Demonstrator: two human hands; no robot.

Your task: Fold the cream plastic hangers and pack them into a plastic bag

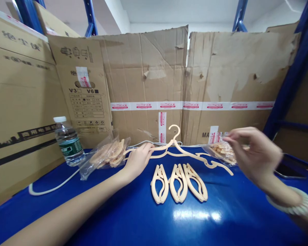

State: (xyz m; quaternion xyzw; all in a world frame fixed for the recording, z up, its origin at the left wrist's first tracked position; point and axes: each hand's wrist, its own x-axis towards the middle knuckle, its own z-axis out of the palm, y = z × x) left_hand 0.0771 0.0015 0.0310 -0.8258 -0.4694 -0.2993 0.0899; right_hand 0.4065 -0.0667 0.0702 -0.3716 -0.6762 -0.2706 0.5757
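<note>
My left hand (138, 158) is closed around the left arm of an unfolded beige plastic clothes hanger (181, 147), whose hook points up. Behind that hanger, another unfolded hanger (159, 156) lies on the blue table (128, 212). My right hand (256, 155) is raised at the right, thumb and forefinger pinched together; whether anything is between them, I cannot make out. Three folded hangers stand out in front: a left one (164, 193), a middle one (172, 186) and a right one (204, 191).
Clear plastic bags of folded hangers lie at the left (107, 153) and at the right (220, 152). A water bottle (68, 143) stands far left by a white cable (53, 188). A dark flat device (290, 171) lies right. Cardboard (149, 85) walls the back.
</note>
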